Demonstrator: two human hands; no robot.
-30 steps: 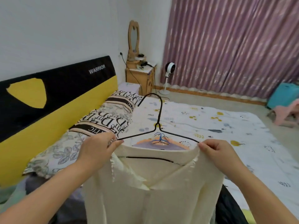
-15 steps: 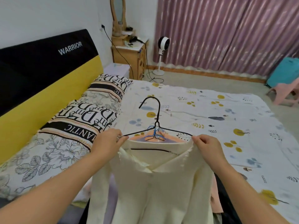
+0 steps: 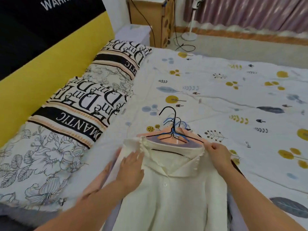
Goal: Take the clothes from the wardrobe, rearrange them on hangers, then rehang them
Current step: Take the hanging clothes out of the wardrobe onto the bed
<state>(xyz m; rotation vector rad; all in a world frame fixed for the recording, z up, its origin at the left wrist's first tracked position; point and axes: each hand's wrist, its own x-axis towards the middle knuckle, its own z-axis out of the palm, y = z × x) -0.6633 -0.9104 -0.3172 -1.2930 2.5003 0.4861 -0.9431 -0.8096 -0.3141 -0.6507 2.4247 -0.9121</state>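
Note:
A cream button-up shirt (image 3: 175, 194) on a black wire hanger (image 3: 173, 124) lies on the bed, on top of a pile of other clothes with blue hangers (image 3: 180, 125) and a pink garment (image 3: 168, 139) under it. My left hand (image 3: 130, 167) rests flat on the shirt's left shoulder with its fingers spread. My right hand (image 3: 218, 154) pinches the shirt's right shoulder where the hanger's arm ends. The wardrobe is out of view.
The bed (image 3: 233, 100) has a white leaf-print sheet. Two lettered pillows (image 3: 80, 104) lie along the yellow and black headboard (image 3: 33, 64) on the left. A wooden nightstand (image 3: 150, 19), cables and a fan stand (image 3: 189, 35) are beyond the bed, before purple curtains.
The shirt on its hanger has come down from mid-air onto the pile on the bed. My left hand has let go of the shoulder and now lies flat on it. My view tilted down.

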